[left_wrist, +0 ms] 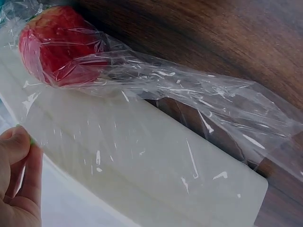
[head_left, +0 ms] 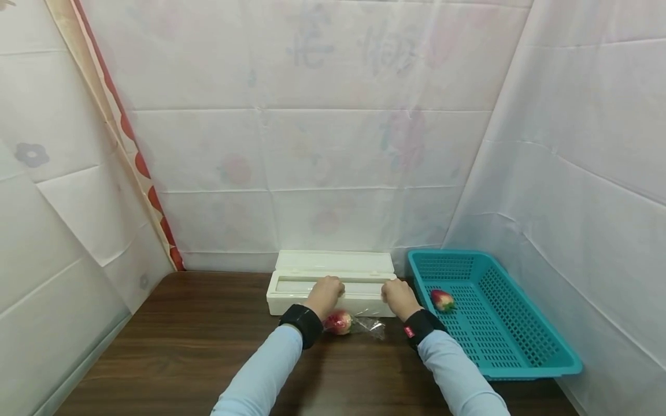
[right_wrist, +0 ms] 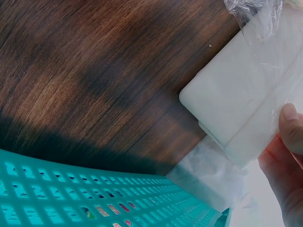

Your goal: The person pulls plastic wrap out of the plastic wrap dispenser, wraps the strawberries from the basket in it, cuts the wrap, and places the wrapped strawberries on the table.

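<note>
A long white cling film box (head_left: 333,303) stands on the table with its lid (head_left: 335,262) raised behind it. My left hand (head_left: 325,293) reaches over its middle; thumb and finger pinch a small green tab (left_wrist: 31,141) at the box's edge, mostly hidden. The right hand (head_left: 399,297) grips the edge near the box's right end, thumb on the front; its other fingers are partly hidden. Clear cling film (left_wrist: 175,90) hangs down the front around a red, strawberry-like fruit (left_wrist: 61,47), which lies before the box.
To the right, a teal plastic basket (head_left: 520,370) stands close beside my right wrist, with another red fruit (head_left: 442,300) inside. The dark wooden table (head_left: 171,346) is bounded by white cloth walls (head_left: 333,150) at the back and sides.
</note>
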`<state>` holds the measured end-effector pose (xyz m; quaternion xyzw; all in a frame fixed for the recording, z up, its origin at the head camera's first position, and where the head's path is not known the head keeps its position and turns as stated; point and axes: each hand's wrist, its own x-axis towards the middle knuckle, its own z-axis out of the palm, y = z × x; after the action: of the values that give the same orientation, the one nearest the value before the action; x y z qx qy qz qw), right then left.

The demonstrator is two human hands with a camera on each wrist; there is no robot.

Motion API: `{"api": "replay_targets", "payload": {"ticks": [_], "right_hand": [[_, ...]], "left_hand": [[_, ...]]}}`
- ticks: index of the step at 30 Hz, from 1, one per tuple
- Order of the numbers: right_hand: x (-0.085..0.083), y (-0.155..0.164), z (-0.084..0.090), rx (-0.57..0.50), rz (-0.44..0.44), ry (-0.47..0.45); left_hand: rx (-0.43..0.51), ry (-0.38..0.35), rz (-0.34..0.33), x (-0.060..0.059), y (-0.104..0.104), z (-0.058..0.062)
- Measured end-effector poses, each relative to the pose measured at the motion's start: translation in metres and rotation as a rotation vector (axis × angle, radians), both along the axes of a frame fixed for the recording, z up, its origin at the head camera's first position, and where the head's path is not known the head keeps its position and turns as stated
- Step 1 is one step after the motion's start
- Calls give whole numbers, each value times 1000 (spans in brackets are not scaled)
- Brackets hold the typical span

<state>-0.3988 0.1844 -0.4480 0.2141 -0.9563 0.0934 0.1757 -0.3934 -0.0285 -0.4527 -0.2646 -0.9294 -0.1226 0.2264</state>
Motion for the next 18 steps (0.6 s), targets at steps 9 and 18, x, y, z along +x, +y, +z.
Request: {"api": "replay_targets", "payload": {"ticks": [9, 18], "right_hand": [[2, -1, 0, -16, 0, -27], [0, -1, 0, -21, -5, -23]], "left_hand": [[-24, -15, 16, -2, -7, -4], [-23, 12, 19, 0, -21, -1]]}}
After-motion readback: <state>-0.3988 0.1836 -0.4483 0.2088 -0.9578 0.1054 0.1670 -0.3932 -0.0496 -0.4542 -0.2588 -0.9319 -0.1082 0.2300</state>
